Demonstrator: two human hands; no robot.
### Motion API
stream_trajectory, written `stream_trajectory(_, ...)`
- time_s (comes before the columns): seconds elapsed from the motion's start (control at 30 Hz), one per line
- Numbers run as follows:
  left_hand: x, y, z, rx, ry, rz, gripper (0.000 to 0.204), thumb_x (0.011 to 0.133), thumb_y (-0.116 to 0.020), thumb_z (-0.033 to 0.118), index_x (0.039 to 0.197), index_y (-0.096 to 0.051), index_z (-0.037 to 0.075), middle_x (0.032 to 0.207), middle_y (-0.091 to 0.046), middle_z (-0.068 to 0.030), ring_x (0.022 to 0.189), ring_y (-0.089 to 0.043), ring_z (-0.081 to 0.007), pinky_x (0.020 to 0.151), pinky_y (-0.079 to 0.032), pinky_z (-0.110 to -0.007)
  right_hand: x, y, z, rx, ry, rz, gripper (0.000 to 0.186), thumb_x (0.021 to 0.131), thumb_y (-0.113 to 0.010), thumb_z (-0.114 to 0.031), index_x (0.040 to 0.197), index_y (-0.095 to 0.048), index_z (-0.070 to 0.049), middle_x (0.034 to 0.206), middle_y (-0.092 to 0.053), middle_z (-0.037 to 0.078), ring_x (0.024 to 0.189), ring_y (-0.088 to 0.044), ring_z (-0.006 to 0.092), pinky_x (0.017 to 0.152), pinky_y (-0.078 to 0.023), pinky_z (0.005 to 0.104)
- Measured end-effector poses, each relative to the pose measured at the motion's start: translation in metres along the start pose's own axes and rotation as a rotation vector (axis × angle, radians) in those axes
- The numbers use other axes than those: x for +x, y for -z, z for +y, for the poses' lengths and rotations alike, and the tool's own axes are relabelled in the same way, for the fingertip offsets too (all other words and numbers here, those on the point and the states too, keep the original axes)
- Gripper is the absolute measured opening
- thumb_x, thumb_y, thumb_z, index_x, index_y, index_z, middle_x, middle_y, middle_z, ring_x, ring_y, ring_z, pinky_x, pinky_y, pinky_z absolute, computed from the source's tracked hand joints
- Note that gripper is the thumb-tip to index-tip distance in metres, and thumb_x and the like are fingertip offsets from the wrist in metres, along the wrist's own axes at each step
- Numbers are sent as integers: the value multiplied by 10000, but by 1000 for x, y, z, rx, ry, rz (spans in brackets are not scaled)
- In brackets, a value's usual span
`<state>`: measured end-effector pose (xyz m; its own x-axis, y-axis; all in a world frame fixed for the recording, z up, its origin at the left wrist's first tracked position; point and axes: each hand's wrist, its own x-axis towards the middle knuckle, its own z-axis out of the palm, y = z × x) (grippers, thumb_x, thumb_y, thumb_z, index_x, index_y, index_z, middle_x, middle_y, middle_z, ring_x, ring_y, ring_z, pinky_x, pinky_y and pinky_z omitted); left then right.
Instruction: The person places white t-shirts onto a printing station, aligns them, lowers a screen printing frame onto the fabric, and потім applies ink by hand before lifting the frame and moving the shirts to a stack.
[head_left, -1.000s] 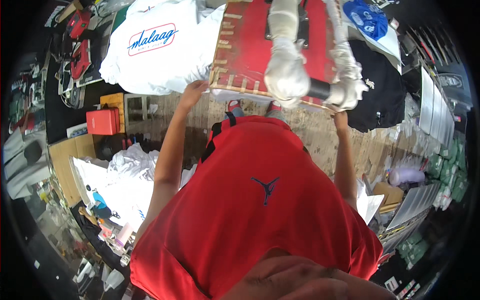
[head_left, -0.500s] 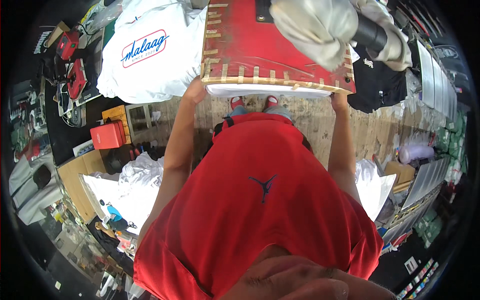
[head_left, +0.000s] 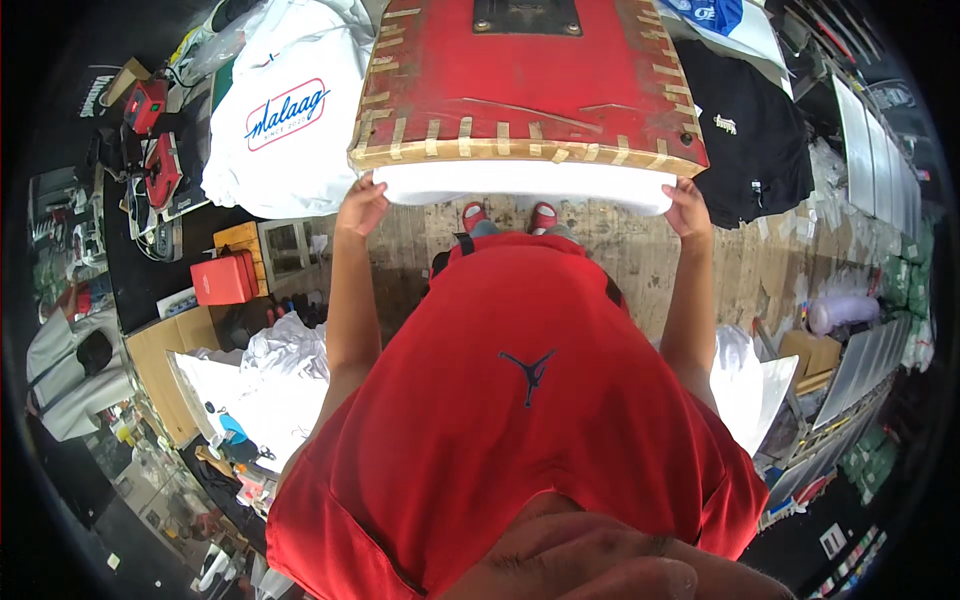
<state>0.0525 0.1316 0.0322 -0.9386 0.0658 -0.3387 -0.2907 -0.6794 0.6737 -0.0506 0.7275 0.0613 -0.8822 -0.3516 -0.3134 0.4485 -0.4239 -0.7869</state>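
A red board (head_left: 530, 85) edged with strips of tan tape and fitted with a black plate fills the top middle. Along its near edge hangs white cloth (head_left: 520, 185). My left hand (head_left: 365, 205) pinches the cloth at its left end, just below the board's corner; my right hand (head_left: 685, 207) pinches the right end, with fingers closed on it. White printed shirts (head_left: 285, 165) lie left of the board and a black shirt (head_left: 745, 155) lies to its right.
Red machines (head_left: 163, 165) and a red box (head_left: 222, 278) sit on the left. White fabric heaps (head_left: 270, 390) lie behind me at both sides. At the right are metal panels (head_left: 870, 150), a cardboard box (head_left: 805, 355) and green packets (head_left: 900, 275). A wooden floor (head_left: 630, 280) shows below.
The cloth-wrapped bars over the board have moved out of view at the top right. More white cloth shows under the board, and my hands have shifted to its two ends.
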Motion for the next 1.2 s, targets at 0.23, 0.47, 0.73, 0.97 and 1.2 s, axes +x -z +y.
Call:
stream_trajectory(0.23, -64, 21, -45, 309, 531, 127, 230, 810, -713, 78, 1021, -654, 8, 966, -688, -43, 860, -645, -154, 786, -496, -303, -54, 14, 47, -298, -376, -4, 577, 760, -711, -101, 1307, -543, -28, 1163, -640, 37, 1079, -584, 168, 947, -431, 313)
stream_trajectory(0.47, -65, 22, -42, 828, 472, 242, 305, 834, -711, 244, 1079, -675, 66, 897, -661, 19, 769, -586, -80, 725, -474, -243, -30, 21, 55, -890, -474, 130, 479, 754, -695, -121, 1210, -593, -20, 948, -665, 55, 835, -620, 166, 764, -490, 305)
stream_trajectory(0.73, 125, -39, -6, 785, -209, 257, 330, 882, -661, 253, 1098, -653, 3, 1006, -689, -67, 893, -640, -163, 791, -500, -300, 81, -37, -8, -1403, 415, 558, 326, 877, -623, -180, 1141, -614, 13, 944, -689, 175, 895, -661, 331, 812, -504, 392)
stream_trajectory(0.97, 250, 36, -16, 1576, -527, 345, 418, 885, -622, 362, 1127, -646, 22, 1123, -661, -209, 1036, -626, -360, 909, -479, -410, 201, -47, -10, -1725, 729, 289, 361, 968, -512, -188, 1272, -538, 5, 1340, -518, 243, 1281, -444, 391, 1068, -350, 433)
stream_trajectory(1.2, 192, -31, 10, 1341, -173, 392, 436, 866, -649, 428, 1062, -670, 40, 1044, -685, -173, 970, -641, -318, 857, -495, -390, 206, -2, -22, -1613, 550, 196, 329, 897, -640, -169, 1170, -580, 3, 1102, -650, 117, 1049, -604, 267, 926, -460, 359)
